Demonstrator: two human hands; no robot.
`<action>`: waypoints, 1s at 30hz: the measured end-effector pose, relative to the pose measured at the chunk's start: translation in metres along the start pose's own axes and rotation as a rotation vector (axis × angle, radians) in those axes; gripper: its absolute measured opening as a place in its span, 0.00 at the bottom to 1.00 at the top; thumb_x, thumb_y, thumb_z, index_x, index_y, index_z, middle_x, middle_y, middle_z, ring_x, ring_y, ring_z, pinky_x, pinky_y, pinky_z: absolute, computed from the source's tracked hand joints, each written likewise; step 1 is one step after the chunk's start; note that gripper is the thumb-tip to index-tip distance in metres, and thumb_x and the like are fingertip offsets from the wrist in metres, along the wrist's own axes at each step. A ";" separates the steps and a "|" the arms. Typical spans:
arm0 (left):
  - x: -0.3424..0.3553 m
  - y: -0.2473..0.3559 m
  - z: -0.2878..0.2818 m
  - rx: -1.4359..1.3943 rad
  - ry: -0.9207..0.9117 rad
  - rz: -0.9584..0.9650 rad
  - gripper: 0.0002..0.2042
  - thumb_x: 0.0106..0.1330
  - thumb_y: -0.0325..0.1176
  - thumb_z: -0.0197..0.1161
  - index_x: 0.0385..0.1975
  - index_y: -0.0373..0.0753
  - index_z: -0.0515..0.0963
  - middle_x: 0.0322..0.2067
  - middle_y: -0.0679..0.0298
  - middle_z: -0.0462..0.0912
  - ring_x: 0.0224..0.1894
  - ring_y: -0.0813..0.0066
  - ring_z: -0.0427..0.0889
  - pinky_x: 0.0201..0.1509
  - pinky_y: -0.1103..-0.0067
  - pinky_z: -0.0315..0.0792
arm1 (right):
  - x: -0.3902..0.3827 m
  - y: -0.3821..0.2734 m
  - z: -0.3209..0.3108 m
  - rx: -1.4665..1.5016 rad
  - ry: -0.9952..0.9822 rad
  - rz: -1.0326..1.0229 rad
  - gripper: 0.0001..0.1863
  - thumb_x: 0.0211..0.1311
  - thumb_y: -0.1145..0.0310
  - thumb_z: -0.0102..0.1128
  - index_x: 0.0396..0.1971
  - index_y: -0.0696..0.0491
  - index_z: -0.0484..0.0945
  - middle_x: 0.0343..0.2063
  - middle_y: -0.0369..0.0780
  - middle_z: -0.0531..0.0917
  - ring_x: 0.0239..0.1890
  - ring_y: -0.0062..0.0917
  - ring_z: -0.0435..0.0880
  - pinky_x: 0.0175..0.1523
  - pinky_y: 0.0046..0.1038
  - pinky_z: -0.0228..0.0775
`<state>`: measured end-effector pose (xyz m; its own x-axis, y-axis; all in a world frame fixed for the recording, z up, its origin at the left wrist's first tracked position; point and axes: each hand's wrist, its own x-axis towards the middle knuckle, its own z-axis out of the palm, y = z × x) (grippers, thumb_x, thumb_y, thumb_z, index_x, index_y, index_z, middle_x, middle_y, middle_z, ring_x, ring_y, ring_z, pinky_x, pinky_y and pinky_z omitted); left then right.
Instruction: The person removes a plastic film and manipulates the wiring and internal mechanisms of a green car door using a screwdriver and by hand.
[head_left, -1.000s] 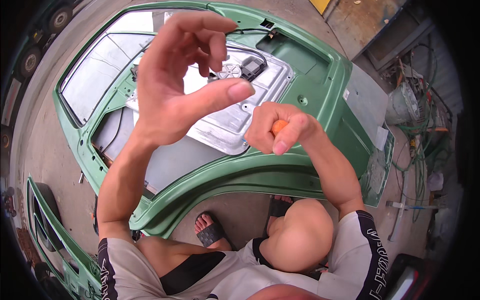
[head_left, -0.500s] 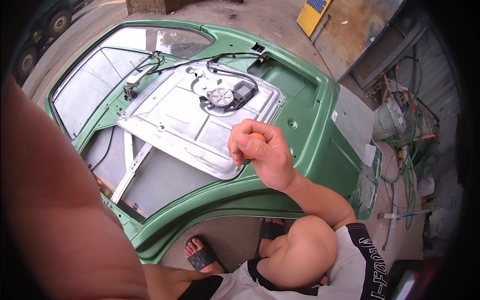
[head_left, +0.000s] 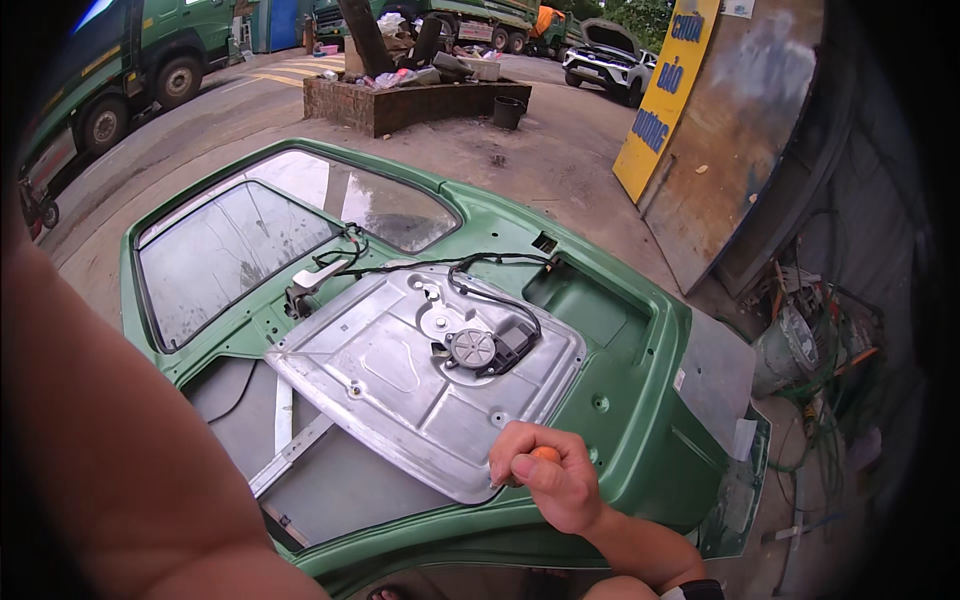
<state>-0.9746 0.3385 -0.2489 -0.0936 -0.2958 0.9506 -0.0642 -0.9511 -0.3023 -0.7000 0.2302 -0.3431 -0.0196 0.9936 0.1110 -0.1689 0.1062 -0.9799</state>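
My right hand is closed around the orange handle of a screwdriver, whose shaft is mostly hidden by my fingers. It hovers at the near right corner of a silver metal panel. That panel lies on a green vehicle door, which rests flat and has a window at its far left. A round grey and black window motor sits on the panel, with a black cable running past it. My raised left forearm fills the left side; its hand lies outside the picture.
Beyond the door stands a brick planter with a black bucket beside it. A yellow sign leans by a rusty metal sheet at the right. Hoses and a grey bucket crowd the right side. Trucks stand far left.
The view has tilted up, so the door sits lower and the yard behind shows. My right hand still grips the screwdriver by the same panel corner.
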 end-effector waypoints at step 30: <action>0.029 0.008 -0.028 0.083 -0.083 -0.035 0.32 0.63 0.33 0.71 0.65 0.35 0.63 0.51 0.49 0.75 0.49 0.63 0.76 0.52 0.71 0.69 | 0.003 0.025 -0.003 0.014 0.098 -0.242 0.14 0.69 0.61 0.59 0.32 0.57 0.77 0.29 0.37 0.77 0.31 0.18 0.74 0.39 0.23 0.66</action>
<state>-1.0051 0.3245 -0.2261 -0.0103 -0.2652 0.9641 0.0172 -0.9641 -0.2650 -0.7010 0.2364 -0.3679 0.1183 0.9383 0.3250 -0.1709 0.3417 -0.9241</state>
